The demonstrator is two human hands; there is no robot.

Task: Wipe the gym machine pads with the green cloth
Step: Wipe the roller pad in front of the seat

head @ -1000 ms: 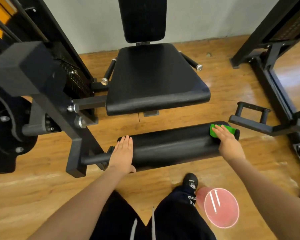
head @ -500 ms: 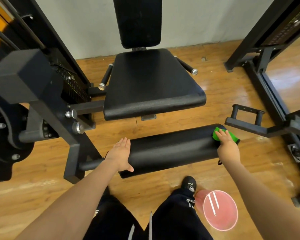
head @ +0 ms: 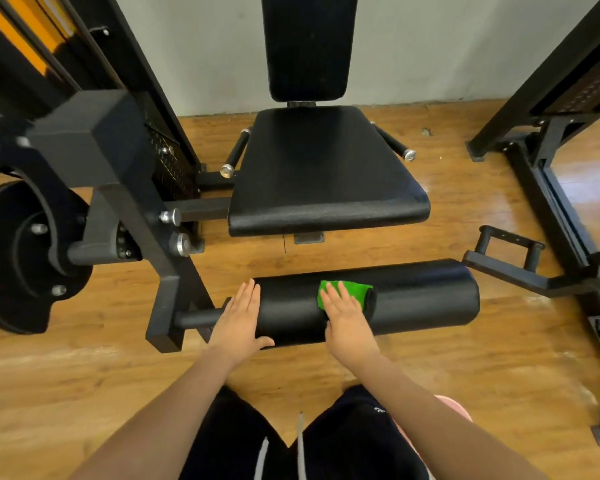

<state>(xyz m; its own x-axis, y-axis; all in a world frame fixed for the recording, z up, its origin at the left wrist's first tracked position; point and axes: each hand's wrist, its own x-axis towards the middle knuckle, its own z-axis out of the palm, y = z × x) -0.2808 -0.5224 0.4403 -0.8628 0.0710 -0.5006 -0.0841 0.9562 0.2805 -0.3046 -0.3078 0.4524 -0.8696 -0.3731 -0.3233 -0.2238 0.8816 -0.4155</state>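
My right hand [head: 349, 318] has slid the green cloth [head: 347, 294] from the roller pad's far right end, out at three o'clock, leftward to about the middle of its length, and my head has tipped so the whole machine sits lower and more centred in view. My left hand [head: 238, 318] has stayed at the pad's left end.

The roller pad [head: 413, 296] lies across me, its long axis running from nine o'clock to three o'clock with the right end tilted slightly away, toward two. The cloth is draped over the top of that cylinder, folded into a short band whose own long side runs the same way as the pad. My right grip is flat and released in the sense that the fingers are straight, palm pressing the cloth down onto the vinyl; the fingertips reach toward twelve o'clock, across the pad's axis. My left grip is likewise flat and holds nothing, fingers straight on the pad's top at the nine o'clock end, thumb tucked against the near face, just beside the steel axle [head: 198, 318].

What the next stroke turns on, as I judge it: the unwiped stretch lies between my two hands, at nine o'clock from the cloth, and the right hand is the one already on it. Still untouched, I reckon, are the seat pad [head: 326, 181] and the back pad [head: 307, 46], both at twelve o'clock, well beyond the roller.
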